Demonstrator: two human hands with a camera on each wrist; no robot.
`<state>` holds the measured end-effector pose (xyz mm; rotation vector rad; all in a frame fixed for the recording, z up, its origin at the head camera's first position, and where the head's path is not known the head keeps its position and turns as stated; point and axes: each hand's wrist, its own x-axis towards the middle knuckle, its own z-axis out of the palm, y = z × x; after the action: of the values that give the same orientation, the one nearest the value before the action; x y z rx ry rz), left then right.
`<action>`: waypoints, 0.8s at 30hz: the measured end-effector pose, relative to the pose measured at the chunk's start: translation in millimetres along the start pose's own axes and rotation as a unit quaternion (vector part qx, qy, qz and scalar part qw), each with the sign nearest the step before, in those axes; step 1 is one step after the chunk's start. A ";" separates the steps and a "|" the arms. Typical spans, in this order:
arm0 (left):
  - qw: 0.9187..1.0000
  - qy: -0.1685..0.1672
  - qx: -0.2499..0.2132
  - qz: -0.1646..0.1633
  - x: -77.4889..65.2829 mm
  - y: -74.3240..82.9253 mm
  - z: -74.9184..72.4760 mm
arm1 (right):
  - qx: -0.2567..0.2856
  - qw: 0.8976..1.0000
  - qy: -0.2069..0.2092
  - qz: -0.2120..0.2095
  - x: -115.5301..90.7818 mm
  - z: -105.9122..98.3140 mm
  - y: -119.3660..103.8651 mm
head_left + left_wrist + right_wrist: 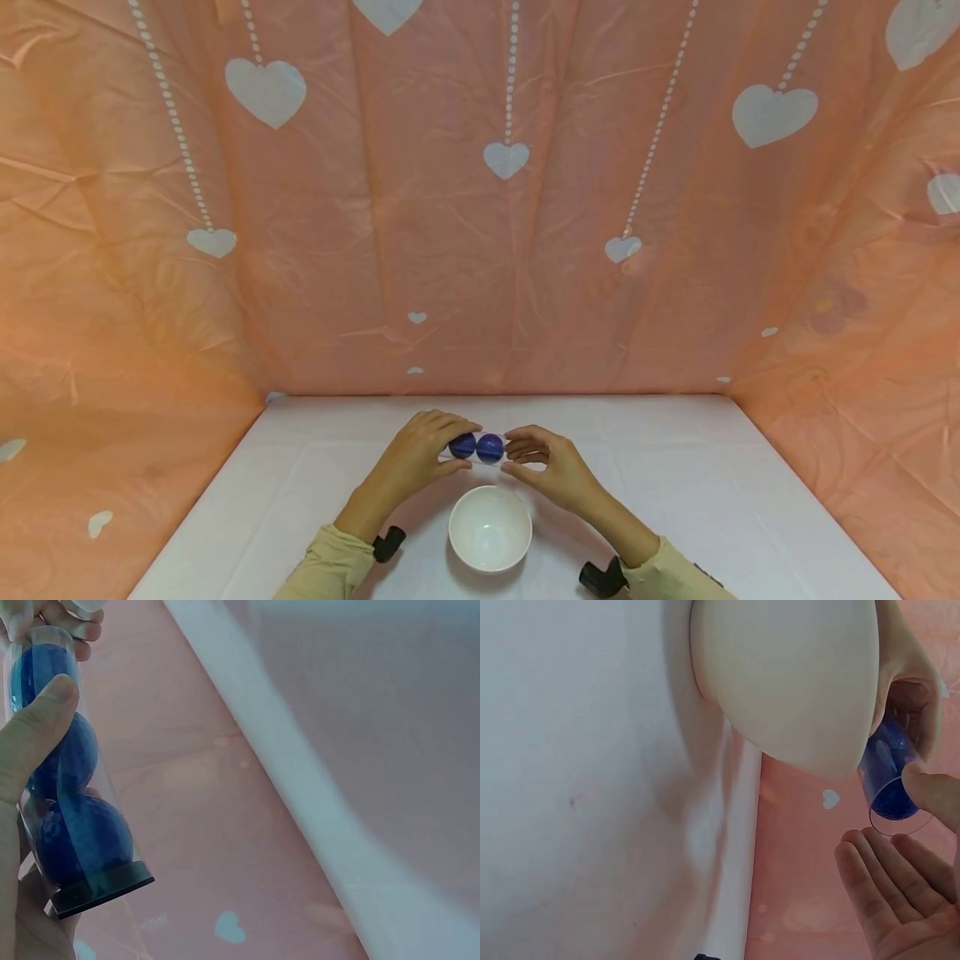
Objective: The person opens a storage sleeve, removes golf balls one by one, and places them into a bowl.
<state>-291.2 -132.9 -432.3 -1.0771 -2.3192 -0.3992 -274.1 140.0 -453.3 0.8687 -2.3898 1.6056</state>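
Beyond the white bowl (491,529) and to its left, the left hand (416,454) grasps a clear tube (52,634), its thumb laid along the wall; a black cap (103,889) closes the end nearest that hand. From my remote post I see the tube lying crosswise on the bowl's far side, held off the bench (675,467) and higher than the bowl's rim, with blue balls (86,840) lined up inside. Beyond the bowl and to its right, the right hand (558,471) waits at the tube's uncapped end, its fingers extended and released, its thumb at the rim — whether it touches, I cannot tell.

My worry is that uncapped end: should the left hand tip it down, the balls could roll out together, slip past the loose right fingers, and miss the bowl or bounce off its rim. Too hard a squeeze, I judge, might instead bend the thin wall and jam one.

My count: one bowl, one tube, one cap, two hands and three balls — all three plain from the left wrist, only two from the head.
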 end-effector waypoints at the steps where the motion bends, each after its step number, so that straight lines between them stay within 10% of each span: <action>1: 1.000 0.000 0.000 0.001 0.1 -0.1 -0.2 | 0.001 1.000 0.000 0.000 0.1 0.1 0.0; 24: 1.000 -0.015 -0.003 -0.013 -0.2 1.0 -3.0 | 0.000 1.000 -0.002 0.009 0.7 -1.5 1.5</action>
<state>-289.3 -133.8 -430.0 -1.0627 -2.3615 -0.4026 -275.8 141.5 -453.7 0.8537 -2.4065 1.6119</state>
